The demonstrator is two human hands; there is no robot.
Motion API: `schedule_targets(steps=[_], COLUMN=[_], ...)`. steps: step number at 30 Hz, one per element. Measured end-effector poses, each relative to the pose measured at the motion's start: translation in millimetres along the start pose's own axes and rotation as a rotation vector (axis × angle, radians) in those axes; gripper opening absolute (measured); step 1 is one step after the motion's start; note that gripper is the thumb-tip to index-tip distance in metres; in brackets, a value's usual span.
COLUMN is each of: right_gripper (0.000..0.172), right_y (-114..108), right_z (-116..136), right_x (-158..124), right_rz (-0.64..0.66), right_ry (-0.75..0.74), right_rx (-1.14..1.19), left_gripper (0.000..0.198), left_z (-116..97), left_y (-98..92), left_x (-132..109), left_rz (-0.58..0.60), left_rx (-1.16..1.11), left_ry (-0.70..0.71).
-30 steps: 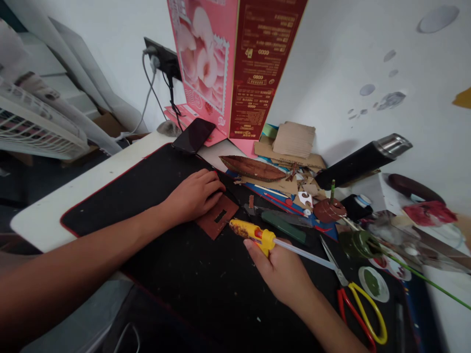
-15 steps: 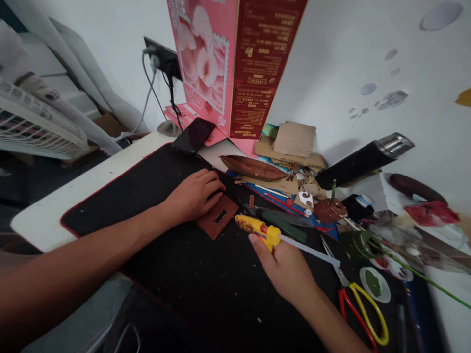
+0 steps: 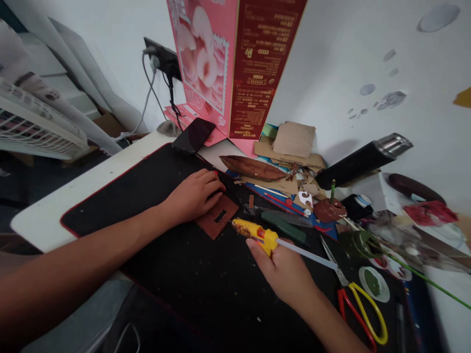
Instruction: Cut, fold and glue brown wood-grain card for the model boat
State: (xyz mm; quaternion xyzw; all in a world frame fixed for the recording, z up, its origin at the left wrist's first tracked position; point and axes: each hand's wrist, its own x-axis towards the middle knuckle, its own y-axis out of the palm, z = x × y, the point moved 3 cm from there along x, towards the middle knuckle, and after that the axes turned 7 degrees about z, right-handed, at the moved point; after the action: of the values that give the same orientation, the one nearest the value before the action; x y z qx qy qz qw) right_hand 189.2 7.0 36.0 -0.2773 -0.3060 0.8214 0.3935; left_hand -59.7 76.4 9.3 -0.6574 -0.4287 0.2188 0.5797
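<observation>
My right hand [image 3: 285, 269] is closed around the handle of a yellow glue gun [image 3: 253, 231], with a long clear glue stick [image 3: 312, 252] out of its back. Its nozzle points left, close to the right edge of a flat brown piece [image 3: 211, 228] with a rectangular slot cut in it. My left hand [image 3: 195, 193] lies palm down over the far left part of that piece, fingers bent and close together. Under its fingertips, whatever it grips is hidden; a small red spot shows beside them. A tiny brown strip [image 3: 251, 201] lies beyond the gun.
A green-handled knife [image 3: 283, 227] lies behind the gun. Scissors [image 3: 344, 277] and a dish of green paint [image 3: 379, 284] are at right. Farther back are a brown boat-shaped piece [image 3: 253, 168], cardboard scraps [image 3: 294, 139], a phone [image 3: 194, 136], a pink box [image 3: 206, 59] and a black flask [image 3: 364, 159].
My right hand has shifted the glue gun slightly to the left and down, nearer the brown piece. The left hand stays where it was.
</observation>
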Motion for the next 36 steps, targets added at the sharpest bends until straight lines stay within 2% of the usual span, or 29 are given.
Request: schedule_targets(steps=[16, 27, 36], right_gripper=[0.050, 0.053, 0.052], right_y=[0.8, -2.3, -1.0], right_z=[-1.3, -3.8, -0.4], right_x=[3.4, 4.0, 0.7], right_rz=[-0.024, -0.062, -0.008], right_ry=[0.009, 0.067, 0.046], right_rx=[0.041, 0.038, 0.000], left_gripper=[0.026, 0.026, 0.027], left_z=[-0.8, -0.4, -0.9], left_y=[-0.9, -0.5, -0.6], left_x=[0.2, 0.3, 0.2], left_rz=[-0.003, -0.004, -0.008], left_rx=[-0.002, 0.012, -0.002], left_ry=[0.004, -0.002, -0.005])
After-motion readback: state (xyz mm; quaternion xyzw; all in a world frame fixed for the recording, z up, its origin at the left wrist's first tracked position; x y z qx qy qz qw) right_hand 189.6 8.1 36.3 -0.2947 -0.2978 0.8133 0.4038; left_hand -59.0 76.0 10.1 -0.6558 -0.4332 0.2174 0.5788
